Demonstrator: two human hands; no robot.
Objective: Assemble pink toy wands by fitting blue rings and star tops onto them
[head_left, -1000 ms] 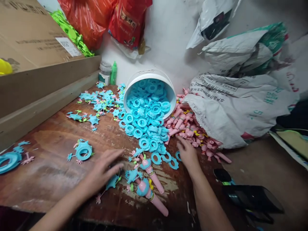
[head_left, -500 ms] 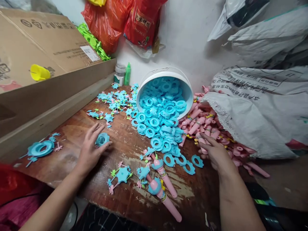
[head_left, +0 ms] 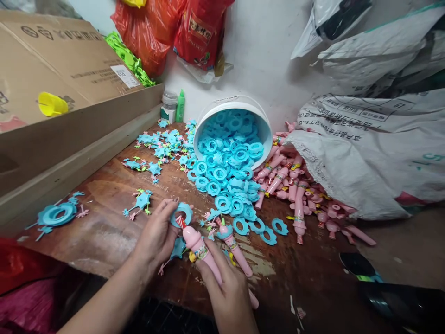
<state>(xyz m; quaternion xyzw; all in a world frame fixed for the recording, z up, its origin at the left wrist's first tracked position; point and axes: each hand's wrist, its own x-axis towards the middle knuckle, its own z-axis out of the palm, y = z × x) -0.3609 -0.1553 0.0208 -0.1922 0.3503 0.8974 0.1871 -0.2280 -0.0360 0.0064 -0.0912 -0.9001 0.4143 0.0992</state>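
Probably light and stiff, the pink handle (head_left: 201, 250) is grasped mid-shaft by the right hand (head_left: 227, 290), while the left hand (head_left: 158, 236) pinches the blue ring (head_left: 181, 214) by its rim just above.

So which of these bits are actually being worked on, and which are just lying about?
In hand:
- left hand holding a blue ring
- right hand holding a pink handle

Lying about:
- cardboard box
- green bottle
- red bags
- white sack
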